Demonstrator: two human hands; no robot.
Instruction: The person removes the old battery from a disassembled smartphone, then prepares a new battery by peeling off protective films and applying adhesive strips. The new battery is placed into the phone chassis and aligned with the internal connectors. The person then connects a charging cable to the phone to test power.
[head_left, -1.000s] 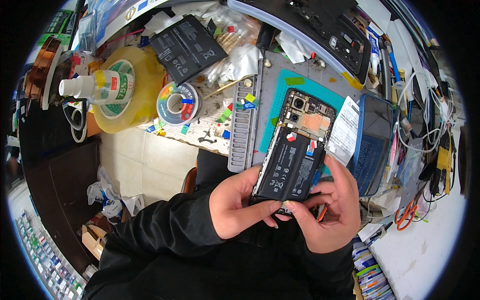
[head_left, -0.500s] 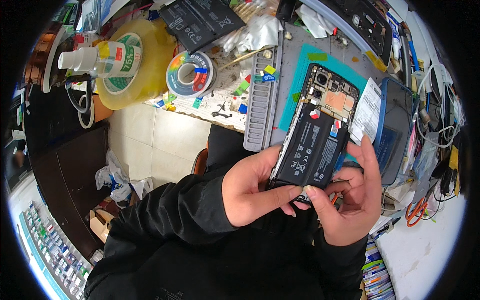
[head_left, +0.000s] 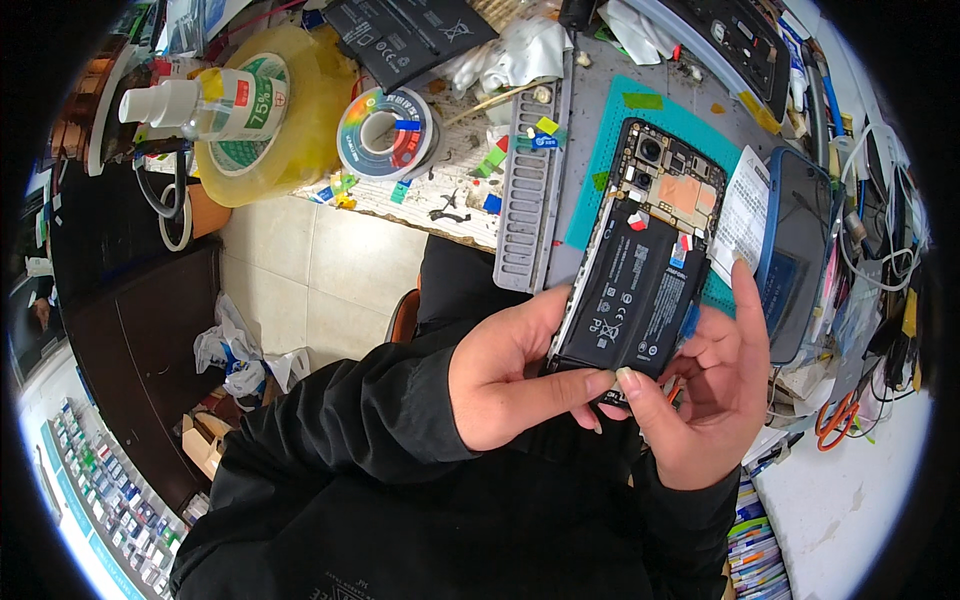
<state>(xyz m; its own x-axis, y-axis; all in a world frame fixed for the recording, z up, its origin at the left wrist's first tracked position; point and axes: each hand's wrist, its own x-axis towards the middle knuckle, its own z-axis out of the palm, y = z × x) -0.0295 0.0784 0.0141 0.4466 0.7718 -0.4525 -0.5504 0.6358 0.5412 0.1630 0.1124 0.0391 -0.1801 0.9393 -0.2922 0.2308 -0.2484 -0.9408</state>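
Between my two hands is an opened smartphone [head_left: 632, 285], tilted with its camera end away from me. Its back cover is off, so the black battery [head_left: 650, 300] and, at the far end, the circuit board [head_left: 690, 190] with its camera lenses lie bare. My left hand [head_left: 505, 380] grips the near left corner, thumb on top and fingers underneath. From the right, my right hand [head_left: 705, 405] holds the near end; its thumb presses beside the left thumb and its index finger sticks up off the edge. The fingers under the phone are partly hidden.
Beyond the phone lie a teal mat [head_left: 625, 125], a printed paper slip [head_left: 742, 205] and a blue-edged phone [head_left: 797, 255]. A solder wire spool [head_left: 385, 135], large tape roll [head_left: 225, 180], spray bottle [head_left: 210, 105] and loose battery [head_left: 410, 40] crowd the left. Orange-handled scissors [head_left: 835, 420] are at right.
The phone and both hands sit slightly farther right in the picture, and the bench things have shifted a little as well. My grip on the phone looks the same.
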